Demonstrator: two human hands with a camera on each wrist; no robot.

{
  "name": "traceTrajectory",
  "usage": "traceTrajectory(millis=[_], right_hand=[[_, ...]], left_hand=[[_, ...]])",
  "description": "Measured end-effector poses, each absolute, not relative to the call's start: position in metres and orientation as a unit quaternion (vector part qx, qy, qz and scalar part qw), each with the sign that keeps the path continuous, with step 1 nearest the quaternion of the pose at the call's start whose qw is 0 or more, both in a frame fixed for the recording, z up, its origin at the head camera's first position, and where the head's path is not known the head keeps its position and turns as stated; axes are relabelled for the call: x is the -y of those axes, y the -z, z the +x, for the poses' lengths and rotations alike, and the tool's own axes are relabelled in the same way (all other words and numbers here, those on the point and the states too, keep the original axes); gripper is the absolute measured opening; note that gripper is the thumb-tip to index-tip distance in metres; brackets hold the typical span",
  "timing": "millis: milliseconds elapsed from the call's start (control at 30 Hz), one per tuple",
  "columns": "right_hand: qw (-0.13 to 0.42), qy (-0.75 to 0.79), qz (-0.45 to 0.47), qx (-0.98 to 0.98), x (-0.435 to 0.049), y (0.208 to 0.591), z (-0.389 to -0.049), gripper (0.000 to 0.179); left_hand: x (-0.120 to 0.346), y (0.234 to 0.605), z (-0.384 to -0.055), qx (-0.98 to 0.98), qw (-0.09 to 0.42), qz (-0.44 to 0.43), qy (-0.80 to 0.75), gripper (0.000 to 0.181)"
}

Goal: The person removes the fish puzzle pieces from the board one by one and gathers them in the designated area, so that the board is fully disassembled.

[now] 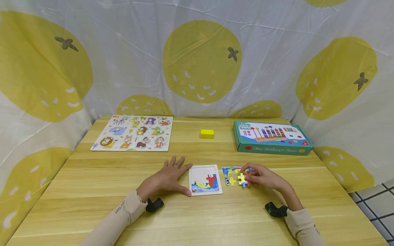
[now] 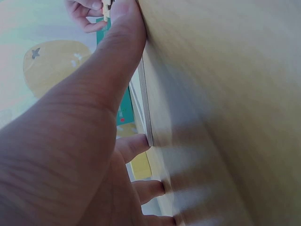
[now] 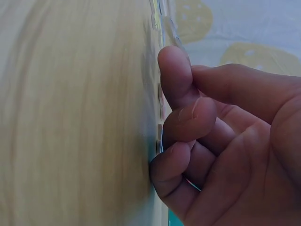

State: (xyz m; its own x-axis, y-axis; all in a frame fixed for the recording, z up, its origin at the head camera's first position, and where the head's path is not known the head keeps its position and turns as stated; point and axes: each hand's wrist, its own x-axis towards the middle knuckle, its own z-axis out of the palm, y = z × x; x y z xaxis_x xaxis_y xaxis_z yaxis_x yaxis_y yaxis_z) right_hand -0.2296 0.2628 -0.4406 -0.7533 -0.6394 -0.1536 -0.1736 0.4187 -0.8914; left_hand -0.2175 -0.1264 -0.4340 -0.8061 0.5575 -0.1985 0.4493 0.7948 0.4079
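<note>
Touching the puzzle board (image 1: 200, 172) at its left edge, the left hand (image 1: 170, 177) spreads its fingers. Just right lie loose pieces (image 1: 226, 170); beside them the right hand (image 1: 262, 176) pinches a yellow piece (image 1: 241, 178), apparently picking it up; fitting it likely calls for orienting it first.

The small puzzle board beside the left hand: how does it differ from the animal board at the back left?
The small puzzle board is clearly smaller than the animal board. The small puzzle board's picture is only partly filled, leaving a bare white area; the animal board shows separate animals spread across it. The left hand touches the small puzzle board, while the animal board lies untouched. Both lie flat on the table.
</note>
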Motion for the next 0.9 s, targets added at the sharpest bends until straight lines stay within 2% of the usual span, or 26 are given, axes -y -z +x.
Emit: traceTrajectory(millis=[900], right_hand=[[0.223, 0.450, -0.257, -0.826, -0.2587, 0.4427, -0.2272, 0.019]], left_hand=[[0.1264, 0.4357, -0.2186, -0.935, 0.153, 0.269, -0.174, 0.105]])
